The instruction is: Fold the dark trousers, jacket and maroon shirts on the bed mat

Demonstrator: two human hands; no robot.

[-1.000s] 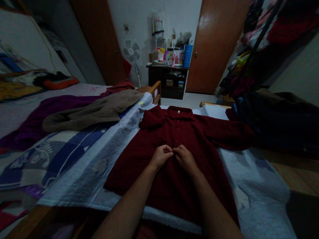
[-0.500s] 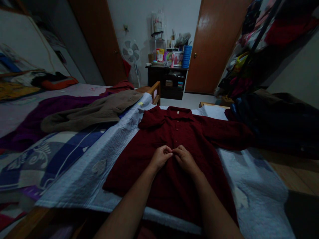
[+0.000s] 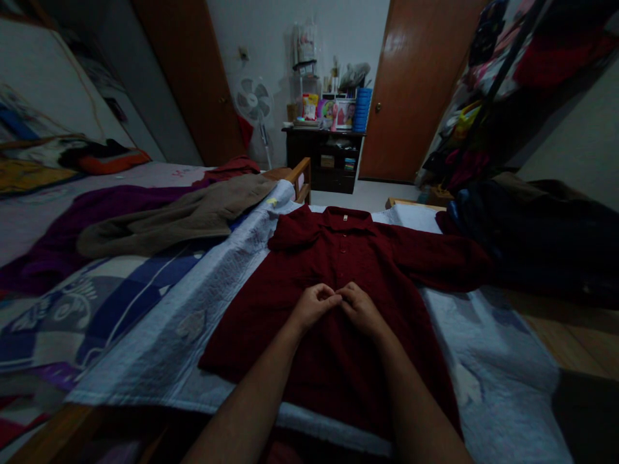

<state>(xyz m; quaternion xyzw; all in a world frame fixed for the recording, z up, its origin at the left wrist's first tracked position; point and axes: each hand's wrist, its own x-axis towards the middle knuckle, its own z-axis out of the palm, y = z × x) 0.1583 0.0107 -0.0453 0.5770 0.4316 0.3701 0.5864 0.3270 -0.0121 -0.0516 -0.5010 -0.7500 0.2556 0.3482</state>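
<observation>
A dark red shirt lies spread out, collar away from me, with its sleeves out to both sides and buttons down the front. My left hand and my right hand meet at the middle of its front placket, fingertips pinched together on the cloth. The fingers of both hands are closed on the shirt's front edge. Whether a button sits between the fingertips is hidden. Under the shirt is a light blue quilted cover.
To the left, a grey-brown garment and a purple cloth lie on a patterned blanket. A dark clothes pile is at the right. Farther off stand a fan and a dark cabinet.
My left fingertips have shifted slightly to the right and now overlap my right fingertips. The shirt lies as before.
</observation>
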